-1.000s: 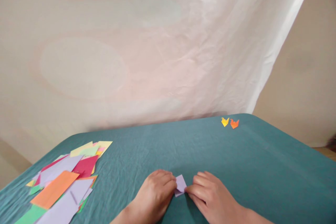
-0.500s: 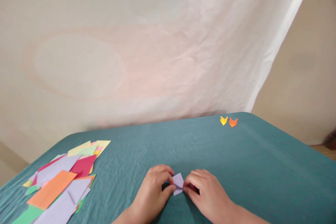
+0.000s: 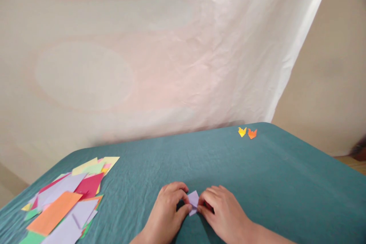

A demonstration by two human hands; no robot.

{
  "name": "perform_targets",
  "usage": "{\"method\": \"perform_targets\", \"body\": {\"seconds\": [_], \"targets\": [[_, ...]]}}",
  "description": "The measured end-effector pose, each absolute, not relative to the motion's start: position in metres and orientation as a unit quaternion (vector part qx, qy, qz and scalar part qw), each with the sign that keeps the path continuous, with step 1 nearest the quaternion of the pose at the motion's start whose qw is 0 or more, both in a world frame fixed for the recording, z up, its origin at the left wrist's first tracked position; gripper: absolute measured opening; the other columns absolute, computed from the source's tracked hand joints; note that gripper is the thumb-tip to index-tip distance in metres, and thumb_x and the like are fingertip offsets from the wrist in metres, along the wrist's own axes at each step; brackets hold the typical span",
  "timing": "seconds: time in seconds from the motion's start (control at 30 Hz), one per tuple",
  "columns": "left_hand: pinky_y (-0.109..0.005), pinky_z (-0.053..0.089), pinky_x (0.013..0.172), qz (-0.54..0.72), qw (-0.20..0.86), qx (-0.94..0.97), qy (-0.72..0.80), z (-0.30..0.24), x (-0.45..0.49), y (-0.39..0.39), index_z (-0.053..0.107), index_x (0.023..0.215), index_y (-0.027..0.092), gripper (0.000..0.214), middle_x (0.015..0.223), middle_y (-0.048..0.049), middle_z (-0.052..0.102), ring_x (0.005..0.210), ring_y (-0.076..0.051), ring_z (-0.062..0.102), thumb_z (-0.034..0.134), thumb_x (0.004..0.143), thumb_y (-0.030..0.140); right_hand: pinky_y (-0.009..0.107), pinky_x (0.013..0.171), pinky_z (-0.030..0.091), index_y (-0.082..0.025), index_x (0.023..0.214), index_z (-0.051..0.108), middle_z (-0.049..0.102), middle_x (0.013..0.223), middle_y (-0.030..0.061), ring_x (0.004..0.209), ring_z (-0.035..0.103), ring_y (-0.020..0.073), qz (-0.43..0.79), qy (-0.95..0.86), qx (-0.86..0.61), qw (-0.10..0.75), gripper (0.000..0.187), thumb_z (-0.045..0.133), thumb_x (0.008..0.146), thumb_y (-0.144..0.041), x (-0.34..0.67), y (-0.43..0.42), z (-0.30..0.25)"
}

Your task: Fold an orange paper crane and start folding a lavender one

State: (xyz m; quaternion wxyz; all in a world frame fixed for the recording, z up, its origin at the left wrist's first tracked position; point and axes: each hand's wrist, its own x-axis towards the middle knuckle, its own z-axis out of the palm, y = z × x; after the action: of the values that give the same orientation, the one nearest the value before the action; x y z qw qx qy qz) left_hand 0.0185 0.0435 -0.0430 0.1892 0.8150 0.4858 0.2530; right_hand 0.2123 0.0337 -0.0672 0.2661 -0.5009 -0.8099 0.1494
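A small folded piece of lilac paper [image 3: 193,198] is between my two hands, low in the middle of the view. My left hand [image 3: 171,207] pinches its left edge with thumb and index finger. On the opposite side, my right hand [image 3: 221,207] grips the right edge between thumb and fingertips. The paper has a pointed top and a crease across its lower part. My fingertips cover both of its side corners.
Loose coloured paper sheets lie heaped on the left, an orange sheet [image 3: 54,213] on top near a crimson one [image 3: 90,185]. Far right on the teal-covered table [image 3: 154,160] are a yellow folded paper bird [image 3: 242,132] and an orange one [image 3: 252,134]. A pale cloth [image 3: 171,65] hangs behind.
Both hands keep hold of the lilac paper, and the fingertips have come slightly closer together. The whole view has shifted a little.
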Motion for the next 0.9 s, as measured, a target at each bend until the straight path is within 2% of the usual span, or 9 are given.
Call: {"method": "perform_targets", "body": {"seconds": [0.27, 0.47, 0.9], "targets": [[-0.039, 0.042, 0.093, 0.237, 0.195, 0.806, 0.507, -0.0452, 0.0199, 0.0448, 0.065, 0.075, 0.021, 0.009, 0.108, -0.0044, 0.062, 0.104, -0.023, 0.057, 0.062, 0.077, 0.013, 0.029, 0.072, 0.032, -0.021, 0.077, 0.063, 0.064, 0.075, -0.0025, 0.075, 0.057, 0.0161, 0.121, -0.807, -0.515, 0.263, 0.011, 0.061, 0.086, -0.016, 0.2102, 0.0338, -0.0712], [-0.038, 0.041, 0.092, 0.232, 0.203, 0.802, 0.512, -0.0435, 0.0209, 0.0442, 0.064, 0.073, 0.020, 0.008, 0.108, -0.0041, 0.060, 0.104, -0.023, 0.056, 0.062, 0.077, 0.013, 0.030, 0.071, 0.032, -0.022, 0.075, 0.063, 0.065, 0.075, -0.0032, 0.075, 0.057, 0.0165, 0.128, -0.794, -0.529, 0.271, 0.011, 0.064, 0.083, -0.016, 0.2077, 0.0348, -0.0719], [-0.038, 0.041, 0.092, 0.216, 0.164, 0.813, 0.515, -0.0419, 0.0260, 0.0409, 0.060, 0.076, 0.019, 0.014, 0.107, -0.0056, 0.059, 0.103, -0.022, 0.054, 0.050, 0.085, 0.014, 0.030, 0.070, 0.029, -0.021, 0.069, 0.060, 0.064, 0.072, -0.0034, 0.073, 0.057, 0.0161, 0.119, -0.790, -0.541, 0.261, 0.014, 0.063, 0.082, -0.015, 0.2052, 0.0356, -0.0715]]}}
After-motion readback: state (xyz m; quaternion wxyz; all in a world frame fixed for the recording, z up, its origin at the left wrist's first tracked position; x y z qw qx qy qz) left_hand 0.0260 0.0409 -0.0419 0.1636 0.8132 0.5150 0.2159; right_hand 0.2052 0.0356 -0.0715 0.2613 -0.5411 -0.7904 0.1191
